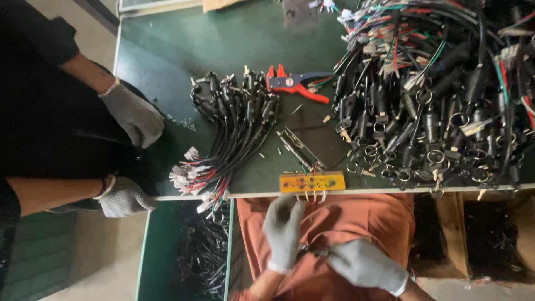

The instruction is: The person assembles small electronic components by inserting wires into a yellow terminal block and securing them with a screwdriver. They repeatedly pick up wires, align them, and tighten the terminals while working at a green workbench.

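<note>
My left hand (283, 231) and my right hand (365, 265), both in grey gloves, are low over my lap in orange cloth (356, 217), just below the table edge. My right hand pinches a short black wire piece (316, 252) that runs toward the heel of my left hand. My left hand is blurred, fingers pointing up toward a yellow jig board (312, 181) with metal rings on the table edge; whether it grips the wire is unclear.
On the green table (167, 50) lie a curved bundle of black cables (237, 128), red wire strippers (292, 83) and a big heap of harnesses with key rings (440, 95). A co-worker's gloved hands (136, 117) (122, 198) are at left. Below, a green bin (203, 251) holds black cables.
</note>
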Demonstrator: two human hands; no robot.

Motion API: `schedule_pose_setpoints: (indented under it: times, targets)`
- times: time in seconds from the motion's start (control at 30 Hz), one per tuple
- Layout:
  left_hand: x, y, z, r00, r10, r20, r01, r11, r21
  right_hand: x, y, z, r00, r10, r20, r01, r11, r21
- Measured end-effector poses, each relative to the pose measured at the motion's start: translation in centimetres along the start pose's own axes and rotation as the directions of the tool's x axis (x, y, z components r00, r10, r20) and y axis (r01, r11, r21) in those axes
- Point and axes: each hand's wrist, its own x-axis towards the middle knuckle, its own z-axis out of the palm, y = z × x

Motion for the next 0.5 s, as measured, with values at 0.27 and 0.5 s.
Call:
schedule_pose_setpoints:
  times: [0.27,0.5]
  targets:
    - [-2.0,-3.9,-1.4,0.668,-0.097,0.738,-0.541,0.618,0.571,1.2,-1.3,0.6,0.994,0.102,0.043,-0.087,0.958,-0.273]
    - [-1.6,-6.6,-2.8,0.795,0.091,0.600,-0.492,0.676,0.549,0.8,0.5,-4.7,0.991,0.126,-0.032,-0.130,0.936,-0.328]
